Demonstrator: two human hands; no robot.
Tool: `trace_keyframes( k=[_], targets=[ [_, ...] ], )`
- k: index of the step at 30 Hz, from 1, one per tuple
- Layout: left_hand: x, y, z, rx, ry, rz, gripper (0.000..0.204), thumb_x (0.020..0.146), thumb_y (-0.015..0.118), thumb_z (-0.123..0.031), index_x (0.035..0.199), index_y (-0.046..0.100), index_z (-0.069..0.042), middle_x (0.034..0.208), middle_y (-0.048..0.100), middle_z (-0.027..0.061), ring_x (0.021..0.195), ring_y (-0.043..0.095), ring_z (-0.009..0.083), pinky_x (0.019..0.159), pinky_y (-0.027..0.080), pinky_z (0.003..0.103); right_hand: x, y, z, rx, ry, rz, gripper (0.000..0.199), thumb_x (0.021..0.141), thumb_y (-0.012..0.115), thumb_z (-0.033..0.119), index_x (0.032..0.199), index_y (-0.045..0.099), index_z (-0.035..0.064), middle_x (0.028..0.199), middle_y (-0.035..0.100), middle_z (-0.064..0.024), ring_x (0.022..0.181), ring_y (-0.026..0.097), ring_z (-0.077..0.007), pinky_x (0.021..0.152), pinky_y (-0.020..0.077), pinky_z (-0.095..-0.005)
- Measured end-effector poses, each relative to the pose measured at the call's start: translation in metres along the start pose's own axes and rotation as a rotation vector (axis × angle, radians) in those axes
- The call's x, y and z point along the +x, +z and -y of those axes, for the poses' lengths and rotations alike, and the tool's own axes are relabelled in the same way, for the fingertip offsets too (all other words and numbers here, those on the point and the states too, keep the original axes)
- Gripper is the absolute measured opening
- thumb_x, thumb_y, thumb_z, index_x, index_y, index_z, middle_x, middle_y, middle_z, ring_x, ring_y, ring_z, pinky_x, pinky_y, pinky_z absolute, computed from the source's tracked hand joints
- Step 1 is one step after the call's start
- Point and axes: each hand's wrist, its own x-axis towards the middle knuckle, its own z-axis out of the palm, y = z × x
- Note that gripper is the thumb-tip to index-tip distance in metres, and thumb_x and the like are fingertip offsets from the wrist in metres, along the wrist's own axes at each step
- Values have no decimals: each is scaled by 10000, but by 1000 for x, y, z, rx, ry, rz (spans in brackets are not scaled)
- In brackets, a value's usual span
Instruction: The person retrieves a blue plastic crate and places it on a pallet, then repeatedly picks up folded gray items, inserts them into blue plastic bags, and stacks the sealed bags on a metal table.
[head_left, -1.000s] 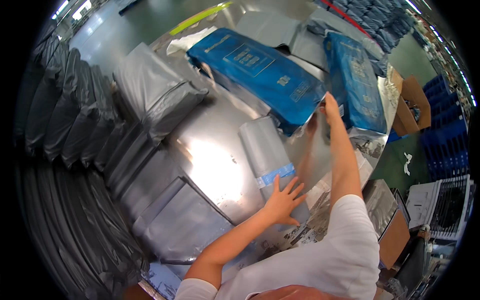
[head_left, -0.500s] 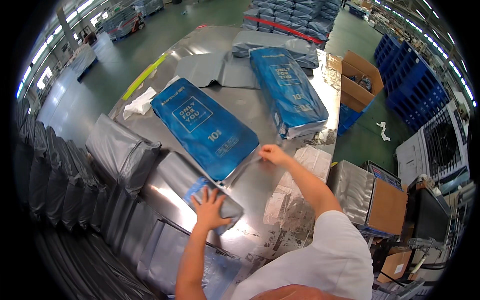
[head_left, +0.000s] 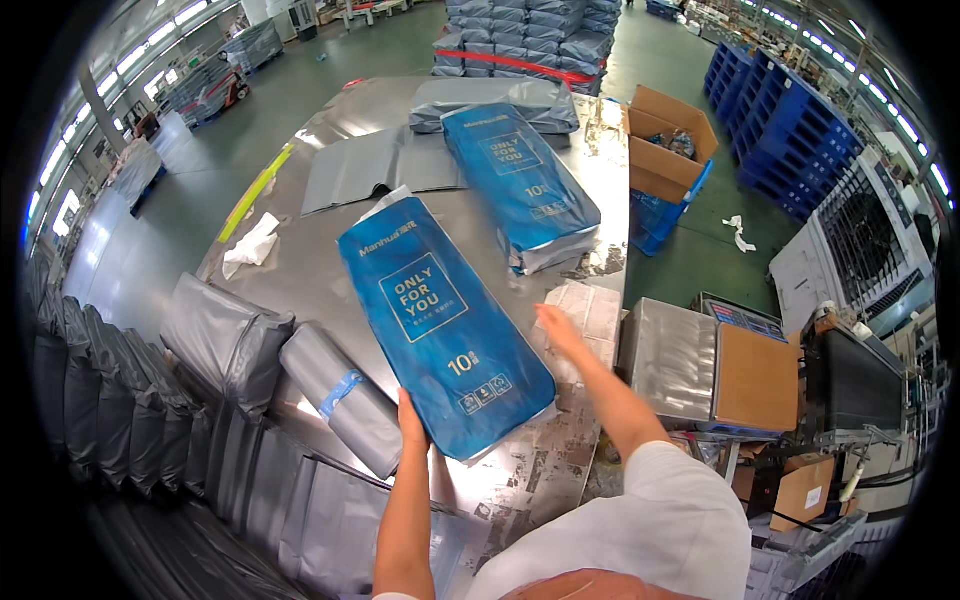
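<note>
A large blue plastic-wrapped package (head_left: 450, 330) with pale lettering lies slanted in front of me on the metal table. My left hand (head_left: 413, 425) grips its near left side; the thumb shows along the edge and the other fingers are hidden. Off the package's right side, my right hand (head_left: 562, 335) is held apart from it, fingers stretched out and holding nothing. A second blue package (head_left: 520, 185) lies farther back. Left of my left hand is a rolled grey plastic bundle (head_left: 340, 398) with a blue band, beside a bulky grey wrapped pack (head_left: 225, 335).
Grey plastic sheets (head_left: 360, 170) lie at the table's back, near a long grey pack (head_left: 490, 105). Several grey packs (head_left: 75, 380) line the left edge. To the right stand an open cardboard box (head_left: 665, 150), a metal-sided box (head_left: 670, 360) and blue pallets (head_left: 790, 130).
The nearer blue package has come toward me and turned more upright. My left hand has left the banded roll and taken the package's side. The right hand has let go of its corner.
</note>
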Motion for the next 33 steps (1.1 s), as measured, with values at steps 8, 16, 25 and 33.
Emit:
trace_keyframes(
  k=[8,16,25,33],
  targets=[
    [-62,40,-65,-94,-79,239,601,835,493,-412,1278,333,-38,1218,456,142,1056,495,272,891,427,378,-56,40,95,976,440,586,698,828,444,557,1341,301,106,1325,372,-86,1178,391,-234,966,354,-361],
    [-164,67,-200,28,-105,99,542,732,626,-298,1146,473,16,1028,575,170,891,585,274,791,488,382,-90,23,236,1165,398,675,576,742,599,300,1198,407,5,1036,551,-142,887,581,-270,746,504,-386],
    [-320,15,-236,9,172,8,558,726,620,-320,1096,465,68,979,555,193,836,587,281,742,502,380,-183,40,344,993,457,906,378,789,551,341,1087,516,111,963,590,-69,842,584,-208,732,486,-334],
    [-432,-64,-144,13,502,-39,615,778,569,-285,1300,299,-101,1171,465,131,1040,495,255,869,440,366,-292,82,303,1040,206,1176,570,797,537,291,1286,329,87,1185,452,-107,1061,478,-229,852,445,-349]
  ],
)
